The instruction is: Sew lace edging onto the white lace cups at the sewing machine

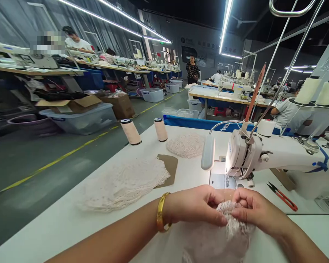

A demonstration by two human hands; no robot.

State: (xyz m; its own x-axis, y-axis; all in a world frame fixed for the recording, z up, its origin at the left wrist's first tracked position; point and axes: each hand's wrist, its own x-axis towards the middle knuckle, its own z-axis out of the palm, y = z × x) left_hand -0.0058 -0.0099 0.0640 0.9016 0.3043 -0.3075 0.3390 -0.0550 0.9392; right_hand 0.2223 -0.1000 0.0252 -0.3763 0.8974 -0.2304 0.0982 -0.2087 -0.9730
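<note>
Both hands pinch a piece of pale pink lace fabric (231, 223) in front of the sewing machine (244, 153). My left hand (199, 206), with a gold bangle at the wrist, grips the lace edge between thumb and fingers. Close beside it, my right hand (253, 208) is closed on the same edge. The rest of the fabric hangs down toward me, its lower end out of view. Just beyond my fingers are the lit needle area and metal needle plate (220, 180). Red-handled thread snips (283, 197) lie to the right of my right hand.
Left on the white table are a stack of lace pieces (126, 182), a brown card (168, 170), a smaller lace pile (185, 145) and two thread cones (131, 132). The machine's lamp (207, 153) stands beside the needle. People sit at other machines; one person (192, 71) stands in the aisle.
</note>
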